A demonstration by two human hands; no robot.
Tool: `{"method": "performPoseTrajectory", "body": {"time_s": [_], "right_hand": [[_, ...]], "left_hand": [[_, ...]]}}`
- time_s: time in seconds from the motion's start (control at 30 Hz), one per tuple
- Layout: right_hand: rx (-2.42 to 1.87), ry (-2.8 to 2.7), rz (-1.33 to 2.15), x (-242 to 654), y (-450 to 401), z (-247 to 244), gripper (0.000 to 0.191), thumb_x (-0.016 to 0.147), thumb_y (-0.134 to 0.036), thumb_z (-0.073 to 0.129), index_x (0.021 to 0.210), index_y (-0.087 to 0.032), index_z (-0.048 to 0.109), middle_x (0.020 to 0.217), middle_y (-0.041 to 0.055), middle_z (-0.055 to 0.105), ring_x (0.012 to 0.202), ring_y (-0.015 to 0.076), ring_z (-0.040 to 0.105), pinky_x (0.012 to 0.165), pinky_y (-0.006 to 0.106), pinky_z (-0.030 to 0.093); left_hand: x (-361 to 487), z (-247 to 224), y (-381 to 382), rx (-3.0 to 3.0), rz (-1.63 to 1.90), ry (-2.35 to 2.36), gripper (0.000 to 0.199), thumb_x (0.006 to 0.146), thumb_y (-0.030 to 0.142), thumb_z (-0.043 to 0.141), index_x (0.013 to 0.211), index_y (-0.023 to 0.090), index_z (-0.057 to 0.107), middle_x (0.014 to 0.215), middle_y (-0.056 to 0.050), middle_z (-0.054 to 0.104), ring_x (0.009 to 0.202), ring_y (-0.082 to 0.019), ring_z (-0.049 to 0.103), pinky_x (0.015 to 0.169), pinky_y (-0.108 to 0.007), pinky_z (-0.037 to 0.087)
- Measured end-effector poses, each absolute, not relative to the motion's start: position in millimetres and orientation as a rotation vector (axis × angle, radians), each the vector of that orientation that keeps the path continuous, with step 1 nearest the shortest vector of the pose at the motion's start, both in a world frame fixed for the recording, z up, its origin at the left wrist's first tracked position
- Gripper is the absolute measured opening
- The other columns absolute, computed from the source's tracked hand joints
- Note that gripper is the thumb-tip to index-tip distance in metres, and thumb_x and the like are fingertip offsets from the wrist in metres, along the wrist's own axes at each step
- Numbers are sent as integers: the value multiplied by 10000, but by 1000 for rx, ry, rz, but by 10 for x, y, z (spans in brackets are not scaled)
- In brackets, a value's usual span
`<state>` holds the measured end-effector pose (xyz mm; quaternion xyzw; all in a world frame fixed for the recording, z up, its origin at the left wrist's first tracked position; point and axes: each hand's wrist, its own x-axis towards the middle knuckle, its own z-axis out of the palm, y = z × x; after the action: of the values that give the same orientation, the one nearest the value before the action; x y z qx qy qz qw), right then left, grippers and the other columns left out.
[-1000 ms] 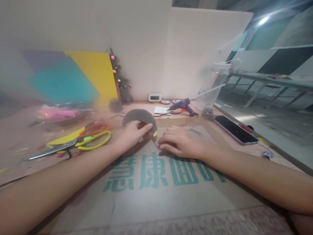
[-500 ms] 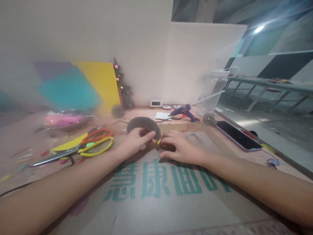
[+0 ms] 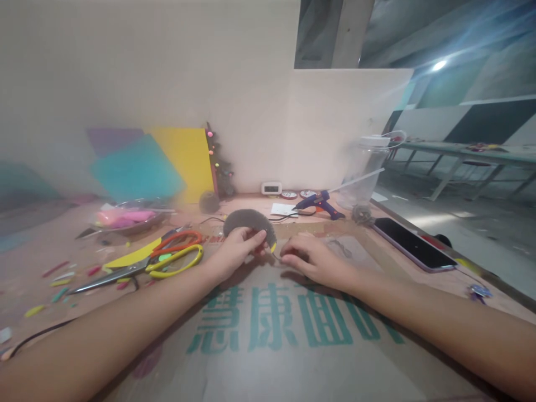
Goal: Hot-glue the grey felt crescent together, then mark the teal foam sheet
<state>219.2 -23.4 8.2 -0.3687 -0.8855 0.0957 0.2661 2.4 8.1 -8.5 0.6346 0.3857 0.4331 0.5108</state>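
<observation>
My left hand (image 3: 237, 251) is closed on a grey fuzzy curved piece (image 3: 247, 219), thumb on the near side. A small yellow bit (image 3: 273, 247) shows at the right end of this piece. Just to the right, my right hand (image 3: 314, 258) has its thumb and fingertips pinched together. A thin dark strand seems to run from the fingertips toward the yellow bit, but it is too fine to name. Both hands are above a plastic sheet (image 3: 251, 368) printed with green characters.
Orange-and-yellow-handled scissors (image 3: 176, 262) lie left, among coloured scraps. Behind stand a purple glue gun (image 3: 320, 204), a small digital clock (image 3: 271, 188) and coloured sheets (image 3: 138, 164). To the right are a phone (image 3: 412, 244) and a clear plastic jug (image 3: 364, 170).
The view has tilted up slightly and shifted left. My right hand has drawn a little away from the fuzzy piece, its thumb and fingers closing together. The fuzzy piece has turned, showing more of its broad side.
</observation>
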Motion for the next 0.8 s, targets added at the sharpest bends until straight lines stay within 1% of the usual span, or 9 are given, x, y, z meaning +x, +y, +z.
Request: {"method": "performPoseTrajectory", "body": {"time_s": [0.07, 0.17, 0.27, 0.33, 0.47, 0.6, 0.8], "right_hand": [[-971, -2431, 259, 2194, -233, 81, 224, 883, -386, 641, 944, -173, 674, 885, 57, 686, 852, 194, 590, 795, 334, 426], [-918, -2504, 214, 2194, -219, 59, 182, 902, -351, 623, 931, -181, 682, 913, 58, 682, 891, 192, 585, 823, 333, 415], [-891, -2514, 161, 2199, -204, 34, 190, 951, -291, 545, 891, -179, 687, 875, 51, 693, 844, 176, 585, 811, 324, 407], [-915, -2477, 156, 2206, -201, 28, 200, 954, -270, 531, 859, -173, 679, 828, 46, 697, 799, 171, 584, 793, 319, 406], [-940, -2374, 148, 2222, -217, 48, 203, 945, -238, 513, 821, -155, 651, 785, 58, 684, 751, 169, 578, 756, 310, 410], [-868, -2371, 105, 2227, -241, 79, 209, 944, -243, 499, 811, -156, 635, 771, 59, 671, 744, 172, 561, 746, 310, 405], [-747, -2516, 139, 2223, -247, 92, 214, 950, -298, 520, 875, -153, 659, 805, 55, 662, 760, 166, 544, 773, 316, 396]], "left_hand": [[18, -97, 87, 1530, 1030, 903, 401, 810, 515, 672, 772, 120, 616, 726, -30, 629, 639, -111, 548, 621, -225, 435], [10, -103, 96, 1477, 984, 841, 394, 800, 502, 693, 766, 115, 627, 732, -32, 630, 635, -98, 542, 613, -208, 427], [9, -85, 94, 1343, 951, 763, 406, 751, 505, 743, 745, 123, 606, 706, -22, 617, 619, -96, 545, 606, -204, 433], [8, -63, 85, 1275, 939, 728, 417, 732, 507, 761, 723, 133, 576, 680, -14, 607, 606, -95, 545, 596, -199, 435], [-2, -26, 63, 1212, 920, 668, 411, 764, 483, 744, 689, 144, 525, 639, 8, 569, 576, -79, 528, 559, -174, 414], [-16, -27, 65, 1177, 873, 597, 383, 790, 450, 727, 687, 149, 513, 639, 16, 544, 580, -93, 541, 563, -192, 445], [-13, -49, 94, 1124, 904, 577, 314, 829, 360, 696, 689, 141, 520, 624, 12, 517, 560, -89, 519, 565, -190, 454]]}}
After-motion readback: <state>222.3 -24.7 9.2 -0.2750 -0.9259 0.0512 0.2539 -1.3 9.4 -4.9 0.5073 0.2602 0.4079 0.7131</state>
